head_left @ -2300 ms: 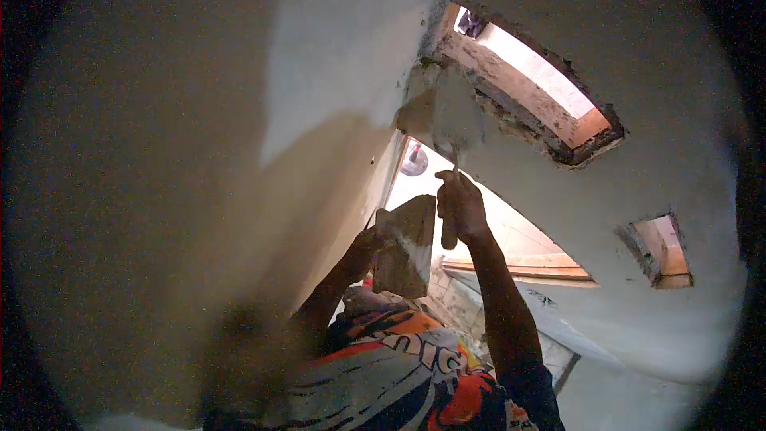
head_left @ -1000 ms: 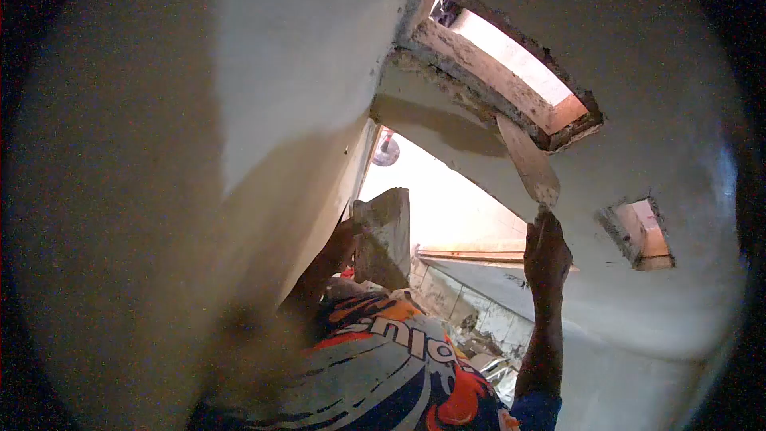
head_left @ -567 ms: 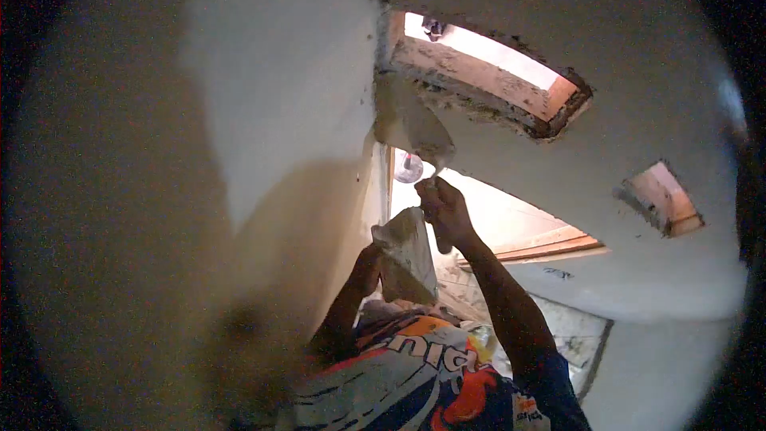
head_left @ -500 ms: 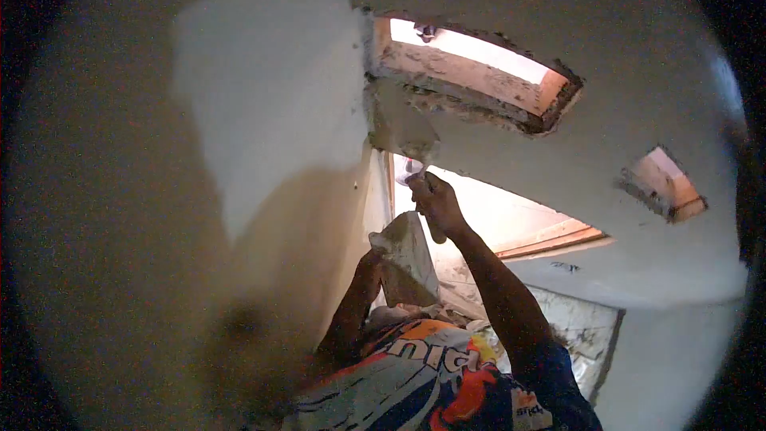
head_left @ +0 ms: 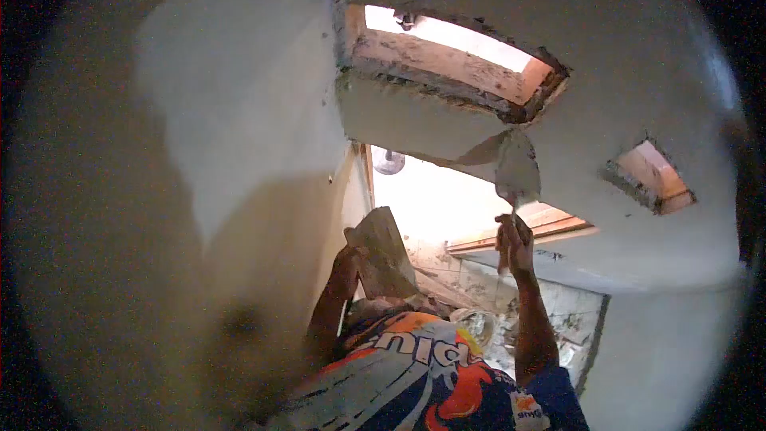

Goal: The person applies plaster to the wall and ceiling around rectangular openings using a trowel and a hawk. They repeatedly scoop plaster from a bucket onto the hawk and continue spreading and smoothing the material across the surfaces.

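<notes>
My right hand (head_left: 515,241) is closed around the handle of a plastering trowel (head_left: 520,166). The broad blade lies against the wall strip (head_left: 423,124) between the upper opening and the bright doorway, over a damp-looking smear. Lower on the left, my left hand (head_left: 346,265) grips the edge of a flat, plaster-stained board (head_left: 383,249), held tilted in front of my patterned shirt (head_left: 423,351).
Above the strip is a rough-edged opening (head_left: 447,64) with a bright pane. A smaller recess (head_left: 653,177) sits to the right. The bright doorway (head_left: 439,199) has a round pale object (head_left: 389,161) at its upper left. A round container (head_left: 476,323) stands below.
My right hand has swept the trowel rightward along the strip, from beside the left corner to below the upper opening's right end. The left hand still holds the board, slightly shifted with the view.
</notes>
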Demonstrator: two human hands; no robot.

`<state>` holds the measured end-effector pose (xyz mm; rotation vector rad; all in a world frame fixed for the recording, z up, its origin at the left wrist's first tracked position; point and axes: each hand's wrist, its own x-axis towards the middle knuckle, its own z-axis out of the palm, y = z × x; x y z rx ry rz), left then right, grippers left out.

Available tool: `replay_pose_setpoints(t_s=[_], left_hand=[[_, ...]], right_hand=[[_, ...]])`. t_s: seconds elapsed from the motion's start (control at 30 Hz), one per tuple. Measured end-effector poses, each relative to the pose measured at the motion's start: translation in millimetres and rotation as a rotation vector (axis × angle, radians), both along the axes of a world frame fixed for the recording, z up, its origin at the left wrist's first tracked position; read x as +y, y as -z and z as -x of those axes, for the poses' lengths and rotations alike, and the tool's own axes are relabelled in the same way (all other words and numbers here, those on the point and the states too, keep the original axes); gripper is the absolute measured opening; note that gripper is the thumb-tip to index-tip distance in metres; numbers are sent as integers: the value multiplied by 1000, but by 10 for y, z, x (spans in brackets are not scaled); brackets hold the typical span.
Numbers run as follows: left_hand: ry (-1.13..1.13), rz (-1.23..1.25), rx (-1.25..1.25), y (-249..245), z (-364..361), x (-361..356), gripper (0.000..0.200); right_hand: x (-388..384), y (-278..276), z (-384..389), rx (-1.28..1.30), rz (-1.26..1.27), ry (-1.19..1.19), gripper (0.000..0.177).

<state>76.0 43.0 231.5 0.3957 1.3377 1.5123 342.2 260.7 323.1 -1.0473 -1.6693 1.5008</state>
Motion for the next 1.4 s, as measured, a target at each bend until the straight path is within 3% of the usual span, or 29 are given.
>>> replay_pose_setpoints(t_s=[0.03,0.1,0.17,0.2,0.23,0.3,0.37,0.47,0.53,0.73,0.9,0.97,1.03,1.07,1.17,1.27,1.3,1.37,1.4], left_hand=[[-25,-2,-20,2,-15,31,26],[-69,-29,-297,21,-16,38,29],[-69,34,-359,163,-2,41,31],[-22,29,-244,126,-12,26,33],[26,24,-128,102,-22,17,34],[3,0,-175,132,-62,28,33],[-28,-47,-260,175,-86,50,32],[-54,-101,-326,167,-47,99,30],[-118,2,-406,157,-38,94,27],[-88,8,-252,447,-1,6,22],[-124,-16,-363,65,-8,50,22],[-108,47,-340,202,11,34,23],[-60,-50,-144,509,43,20,27],[-125,-62,-370,557,59,15,24],[-68,-70,-274,379,24,10,24],[-74,-16,-288,626,81,-17,26],[-84,-22,-291,604,69,-16,26],[-1,-52,-387,247,33,25,28],[-10,-52,-382,267,15,32,28]], right_hand=[[-78,-76,-61,7,-13,5,31],[-215,-166,-152,55,-74,5,28],[-233,-365,-113,-352,-345,-9,28],[-203,-516,20,-537,-959,-61,26],[-298,-694,182,-618,-780,-35,21],[-270,-806,490,-821,-846,-87,17],[-180,-806,870,-777,-1072,-79,19],[-17,-788,1400,-680,-1068,-83,15],[44,-719,1603,-628,-1191,-95,17],[13,-736,1481,-813,-1000,-81,17],[95,-753,871,-897,-1211,-14,20],[89,-821,666,-881,-1184,22,20],[84,-861,453,-933,-1124,49,21],[71,-907,372,-878,-1126,61,22],[72,-942,133,-950,-1316,35,20],[-96,-1121,61,-997,-1098,78,24],[-143,-1156,45,-965,-970,107,26],[-210,-1215,100,-991,-1060,72,30],[-301,-1305,250,-938,-934,87,28]])
